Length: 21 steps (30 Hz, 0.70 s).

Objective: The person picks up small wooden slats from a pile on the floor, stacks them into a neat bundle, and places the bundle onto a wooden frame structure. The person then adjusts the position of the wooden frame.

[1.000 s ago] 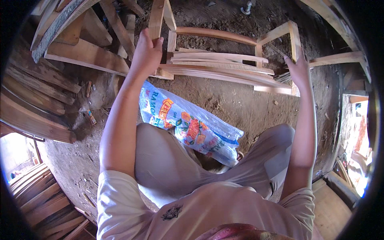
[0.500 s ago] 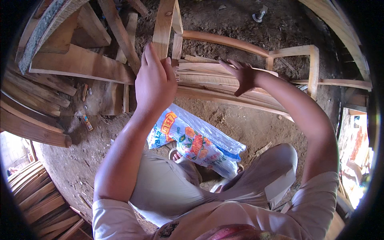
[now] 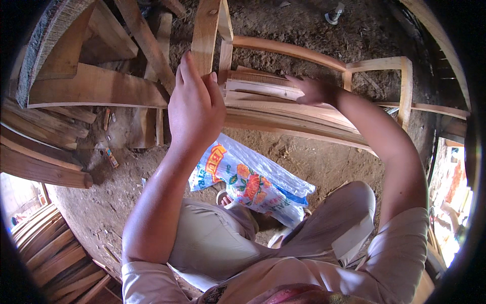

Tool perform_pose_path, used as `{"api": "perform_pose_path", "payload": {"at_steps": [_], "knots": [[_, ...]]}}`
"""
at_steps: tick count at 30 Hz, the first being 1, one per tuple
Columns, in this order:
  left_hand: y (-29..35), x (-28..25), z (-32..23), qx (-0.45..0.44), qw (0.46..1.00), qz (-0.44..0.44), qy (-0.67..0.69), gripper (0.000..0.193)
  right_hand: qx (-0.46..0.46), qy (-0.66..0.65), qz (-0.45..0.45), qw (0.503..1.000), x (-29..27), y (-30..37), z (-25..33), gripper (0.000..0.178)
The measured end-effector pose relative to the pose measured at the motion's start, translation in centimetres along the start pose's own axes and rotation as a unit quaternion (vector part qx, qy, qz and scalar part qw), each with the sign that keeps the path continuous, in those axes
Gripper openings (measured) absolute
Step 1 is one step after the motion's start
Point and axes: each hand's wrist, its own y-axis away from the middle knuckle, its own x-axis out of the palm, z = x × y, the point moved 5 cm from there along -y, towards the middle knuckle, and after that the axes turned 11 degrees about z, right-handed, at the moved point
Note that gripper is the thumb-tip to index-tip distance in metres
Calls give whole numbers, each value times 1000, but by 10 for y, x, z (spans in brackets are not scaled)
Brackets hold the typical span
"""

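Observation:
My left hand lies against an upright wooden board at the left end of a wooden frame, with fingers stretched and thumb apart. Right beside it, the left ends of several stacked wooden slats lie within the frame. Across their upper side reaches my right hand, fingers extended and touching or just over the slats; its underside is hidden. The frame's back rail runs behind them to a squared wooden end on the right.
Offcuts and a wide board crowd the left, with a curved timber nearer. A stack of thin strips stands at lower left. Between my legs, a printed plastic sack lies on the dirt floor. White scrap lies farther off.
My right hand has turned and its fingers have come closer together over the slats. Several slats have shifted, their upper edges now spread farther back. My left hand stays at the board.

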Motion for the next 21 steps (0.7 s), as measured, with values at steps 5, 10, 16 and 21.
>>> {"api": "perform_pose_path", "payload": {"at_steps": [5, 10, 16, 21], "knots": [[-7, -2, -10, -37, 999, 22, 15, 52, -10, -206, 97, 974, 20, -18, -23, 121], [-7, -2, -3, -39, 999, 0, 29, 53, 28, -119, 126, 984, 17, -6, -5, 153], [-9, -8, -8, -78, 994, 39, 63, 54, -72, 98, -156, 980, 27, -3, -7, 143], [-2, -9, -3, -113, 989, 71, 65, 57, 6, 47, -68, 997, 20, -6, -1, 133]]}}
